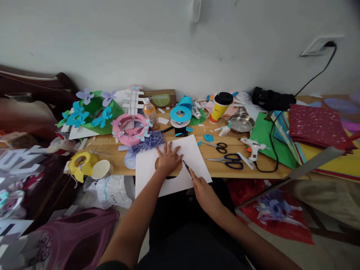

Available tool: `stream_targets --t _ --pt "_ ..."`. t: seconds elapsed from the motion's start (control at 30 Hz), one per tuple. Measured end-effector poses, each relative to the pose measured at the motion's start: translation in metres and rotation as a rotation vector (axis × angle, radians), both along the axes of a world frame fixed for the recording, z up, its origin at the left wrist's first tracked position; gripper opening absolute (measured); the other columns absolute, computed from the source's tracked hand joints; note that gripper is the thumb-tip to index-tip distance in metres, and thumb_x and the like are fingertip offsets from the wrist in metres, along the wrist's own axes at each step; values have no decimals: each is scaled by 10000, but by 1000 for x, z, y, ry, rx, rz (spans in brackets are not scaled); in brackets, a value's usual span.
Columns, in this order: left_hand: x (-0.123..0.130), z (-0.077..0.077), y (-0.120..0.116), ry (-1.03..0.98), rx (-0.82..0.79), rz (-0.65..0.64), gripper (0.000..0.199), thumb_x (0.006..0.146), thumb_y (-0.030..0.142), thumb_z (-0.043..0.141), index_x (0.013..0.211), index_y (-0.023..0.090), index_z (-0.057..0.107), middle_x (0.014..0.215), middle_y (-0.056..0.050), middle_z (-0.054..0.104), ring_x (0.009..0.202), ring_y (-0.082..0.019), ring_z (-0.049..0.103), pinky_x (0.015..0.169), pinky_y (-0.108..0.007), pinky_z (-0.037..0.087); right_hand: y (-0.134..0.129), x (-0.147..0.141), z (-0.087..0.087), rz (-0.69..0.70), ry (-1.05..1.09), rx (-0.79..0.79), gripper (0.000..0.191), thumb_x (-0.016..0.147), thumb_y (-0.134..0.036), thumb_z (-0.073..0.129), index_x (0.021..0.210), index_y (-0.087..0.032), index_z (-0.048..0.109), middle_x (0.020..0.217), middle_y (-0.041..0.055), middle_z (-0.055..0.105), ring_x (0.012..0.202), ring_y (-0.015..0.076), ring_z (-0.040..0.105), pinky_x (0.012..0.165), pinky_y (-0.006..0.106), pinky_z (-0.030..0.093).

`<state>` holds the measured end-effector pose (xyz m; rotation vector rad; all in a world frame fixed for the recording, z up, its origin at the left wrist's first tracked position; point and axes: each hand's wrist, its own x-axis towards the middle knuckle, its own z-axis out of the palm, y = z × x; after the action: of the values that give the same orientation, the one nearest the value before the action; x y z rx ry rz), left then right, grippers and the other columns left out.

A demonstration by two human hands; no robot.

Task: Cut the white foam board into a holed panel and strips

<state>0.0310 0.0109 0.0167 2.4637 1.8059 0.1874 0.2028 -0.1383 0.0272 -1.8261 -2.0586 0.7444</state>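
Your L hand (169, 160) lies flat, fingers spread, gripping nothing, partly over the hole (177, 171) in the white sheet (197, 150). R hand (203, 190) is closed round a thin tool, prob. a knife (186, 167), tip just beside the hole. Sheet's on the table (116, 161), near edge overhanging. Prob. best fully supported; L fingertips clear of tip, short light strokes.

A grey-white wall (126, 45), socket (319, 45) at far right, rises behind a long wooden table (116, 150); dark wooden furniture (33, 78) stands far left, pale floor (332, 257) near right.
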Motion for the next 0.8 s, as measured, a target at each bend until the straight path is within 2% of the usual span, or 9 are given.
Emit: stream_targets --t 0.27,0.47,0.8 --pt "1 -4 3 20 -15 -3 563 973 602 361 1499 404 387 1629 -93 273 1508 -371 153 1124 -744 42 0 -13 8 -2 -156 -77 531 1046 -223 280 1575 -191 247 1076 155 641 815 253 688 741 357 536" --pt "0 -2 3 19 -23 -5 561 973 602 364 1500 410 386 1629 -100 272 1504 -368 175 1121 -747 58 0 -19 12 22 -306 -100 556 1030 -173 283 1581 -198 217 1070 151 629 746 239 694 663 325 533" --pt "1 -1 1 54 -25 -19 540 986 600 319 1514 484 308 1657 -34 215 1525 -353 115 1126 -746 41 13 -36 48 89 -488 -255 640 974 -47 309 1587 -120 140 1111 171 605 810 212 712 680 278 542"
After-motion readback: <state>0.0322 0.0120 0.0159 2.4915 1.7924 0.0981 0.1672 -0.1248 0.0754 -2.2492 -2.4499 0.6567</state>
